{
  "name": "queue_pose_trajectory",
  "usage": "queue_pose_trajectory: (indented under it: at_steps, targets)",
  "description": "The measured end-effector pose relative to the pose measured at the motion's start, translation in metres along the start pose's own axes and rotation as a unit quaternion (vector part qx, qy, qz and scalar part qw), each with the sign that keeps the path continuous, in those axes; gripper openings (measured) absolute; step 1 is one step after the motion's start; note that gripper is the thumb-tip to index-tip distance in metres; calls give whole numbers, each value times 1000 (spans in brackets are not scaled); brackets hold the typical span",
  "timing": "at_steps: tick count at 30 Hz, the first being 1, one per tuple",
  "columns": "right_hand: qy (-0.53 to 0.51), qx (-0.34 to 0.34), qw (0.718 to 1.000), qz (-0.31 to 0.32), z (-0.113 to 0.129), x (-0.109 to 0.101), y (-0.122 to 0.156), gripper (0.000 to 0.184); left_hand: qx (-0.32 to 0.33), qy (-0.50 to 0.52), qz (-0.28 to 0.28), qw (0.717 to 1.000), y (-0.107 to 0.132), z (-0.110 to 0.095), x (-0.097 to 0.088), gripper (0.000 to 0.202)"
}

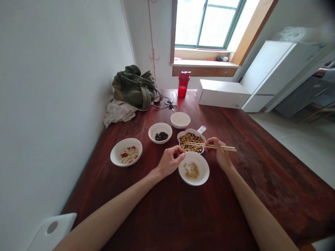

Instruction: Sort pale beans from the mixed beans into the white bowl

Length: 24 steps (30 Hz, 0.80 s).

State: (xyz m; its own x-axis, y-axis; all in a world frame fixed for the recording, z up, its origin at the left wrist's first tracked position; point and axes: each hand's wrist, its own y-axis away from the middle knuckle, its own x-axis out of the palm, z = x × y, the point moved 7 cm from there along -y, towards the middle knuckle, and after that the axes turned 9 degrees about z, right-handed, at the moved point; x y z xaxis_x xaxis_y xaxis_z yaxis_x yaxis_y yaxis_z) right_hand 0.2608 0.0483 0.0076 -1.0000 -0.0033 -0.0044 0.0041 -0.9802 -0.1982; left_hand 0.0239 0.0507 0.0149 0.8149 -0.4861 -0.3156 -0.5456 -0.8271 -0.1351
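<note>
The right hand (219, 153) pinches chopsticks (226, 147), their tips reaching over a handled bowl (187, 131) of mixed beans (191, 143). Just in front of that bowl lies a white bowl (200, 180) holding yellow soybeans (191, 170); the left hand (171, 161), curled loosely, sits beside it.

Relative to the white handled bowl (192, 131), its near rim is hidden behind the right hand (218, 153), and it is too small to tell whether the tips of the chopsticks (209, 146) above its mixed beans (190, 142) pinch anything. Just in front of that bowl, the curled fingers (178, 151) of the left hand (171, 161) hide anything they might hold. Left of it, the dark pieces (161, 136) are too small to name. Far beyond it, a pale blurred shape (290, 35) crosses the top of the view, and well to its near left, a white object (52, 230) is cut off by the bottom edge.
</note>
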Motion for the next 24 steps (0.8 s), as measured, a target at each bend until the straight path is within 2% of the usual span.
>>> queue_pose_trajectory:
  at_steps: [8, 17, 24]
  targets:
    - [32, 5, 999, 11, 2, 2, 0, 42, -2, -4, -3, 1000, 0, -1, 0, 23]
    - [38, -9, 999, 1, 6, 0, 0, 43, -3, -5, -2, 1000, 0, -2, 0, 22]
    - [-45, -12, 998, -48, 3, -8, 0, 39, -3, -15, 3, 1000, 0, 0, 1, 23]
